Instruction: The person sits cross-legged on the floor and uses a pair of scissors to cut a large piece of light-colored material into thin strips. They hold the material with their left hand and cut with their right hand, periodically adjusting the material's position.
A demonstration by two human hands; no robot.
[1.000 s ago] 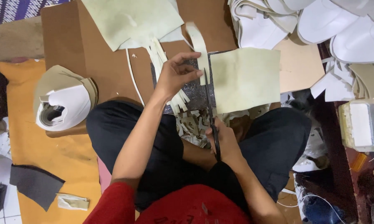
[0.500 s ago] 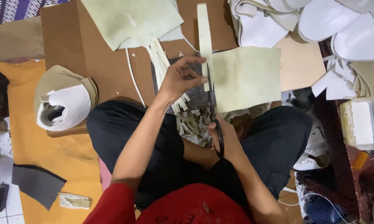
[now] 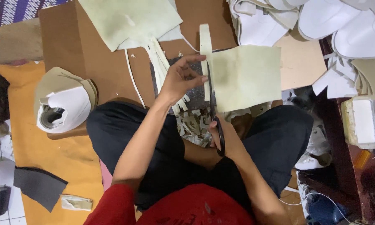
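Pale-green sheet (image 3: 248, 77) lies flat over a brown board (image 3: 100, 71) in front of the person's crossed legs, and black scissors (image 3: 214, 112) run up along its left edge. The right hand (image 3: 223, 139) has its fingers closed through the scissor handles, low over the lap. The left hand (image 3: 181, 79) pinches a narrow strip (image 3: 205, 50) that stands just beside the sheet's left edge — its grip is shut on that strip, thumb against fingertips. A fan of cut strips (image 3: 160, 62) lies just left of this hand, under a second pale sheet (image 3: 129, 21). Small offcuts (image 3: 193, 125) are heaped between the knees. White shaped pieces (image 3: 320, 21) pile up at the upper right — well apart from the hands.
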